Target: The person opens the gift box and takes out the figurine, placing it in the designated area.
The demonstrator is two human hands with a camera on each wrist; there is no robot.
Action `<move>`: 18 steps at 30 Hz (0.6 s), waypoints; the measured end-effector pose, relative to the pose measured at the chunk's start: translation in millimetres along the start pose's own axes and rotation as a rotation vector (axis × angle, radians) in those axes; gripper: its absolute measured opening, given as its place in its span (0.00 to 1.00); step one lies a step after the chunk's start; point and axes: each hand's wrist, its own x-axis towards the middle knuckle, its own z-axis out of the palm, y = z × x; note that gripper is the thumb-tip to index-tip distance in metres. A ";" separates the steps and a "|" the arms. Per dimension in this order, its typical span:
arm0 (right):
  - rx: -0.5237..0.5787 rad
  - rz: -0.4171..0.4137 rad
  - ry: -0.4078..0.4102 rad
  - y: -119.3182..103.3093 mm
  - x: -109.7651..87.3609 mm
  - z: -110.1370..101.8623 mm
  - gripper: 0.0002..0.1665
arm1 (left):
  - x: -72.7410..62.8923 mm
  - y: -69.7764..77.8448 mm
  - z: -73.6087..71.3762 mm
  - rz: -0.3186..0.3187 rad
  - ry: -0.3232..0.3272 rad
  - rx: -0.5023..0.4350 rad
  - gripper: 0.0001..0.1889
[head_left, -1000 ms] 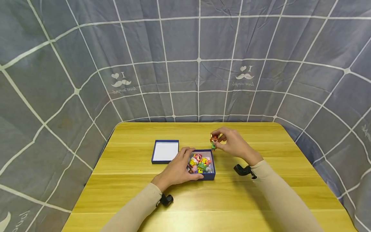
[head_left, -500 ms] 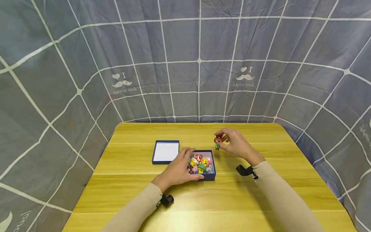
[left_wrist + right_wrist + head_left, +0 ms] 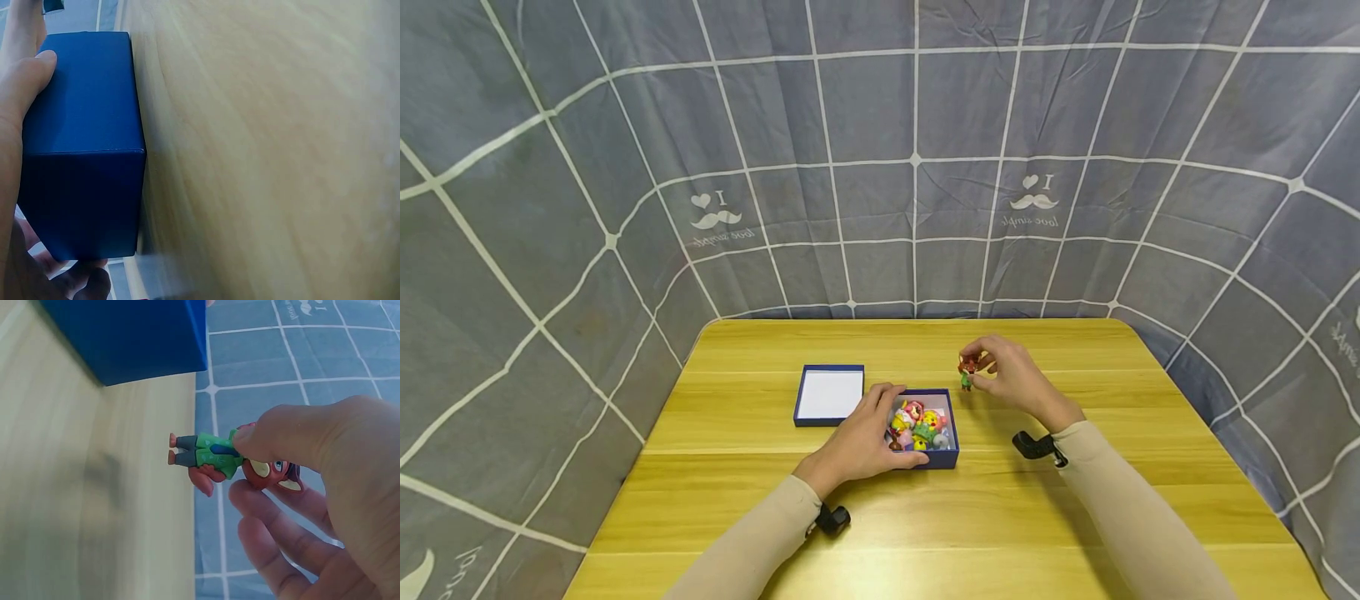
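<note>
A small fox figurine (image 3: 215, 450) with a green shirt, dark tie and grey trousers is pinched between the thumb and fingers of my right hand (image 3: 1017, 379). It hangs with feet down, a little above the table, to the right of an open blue box (image 3: 942, 458). My left hand (image 3: 865, 437) holds that box from its left side, thumb (image 3: 40, 72) on the near wall and fingertips around the far one. Inside the box lie several colourful toy figurines (image 3: 921, 425), partly covered by my left hand in the head view.
To the left of the box lies its blue lid (image 3: 829, 395), white inside facing up. Everything stands on a wooden table (image 3: 895, 533). A grey curtain (image 3: 880, 200) with white grid lines hangs behind the table and along both sides.
My right hand has moved a little to the right with the fox figurine, away from the box, and the figurine hangs more upright. The left hand stays on the box.
</note>
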 end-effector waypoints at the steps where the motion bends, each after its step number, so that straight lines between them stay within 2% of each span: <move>1: 0.001 0.005 0.002 1.1 -0.6 1.3 0.19 | -0.5 0.0 0.1 -0.001 -0.001 -0.004 0.64; 18: 0.030 0.106 -0.025 16.6 -7.4 18.7 0.19 | -0.6 -2.0 -0.2 0.006 0.002 -0.004 0.64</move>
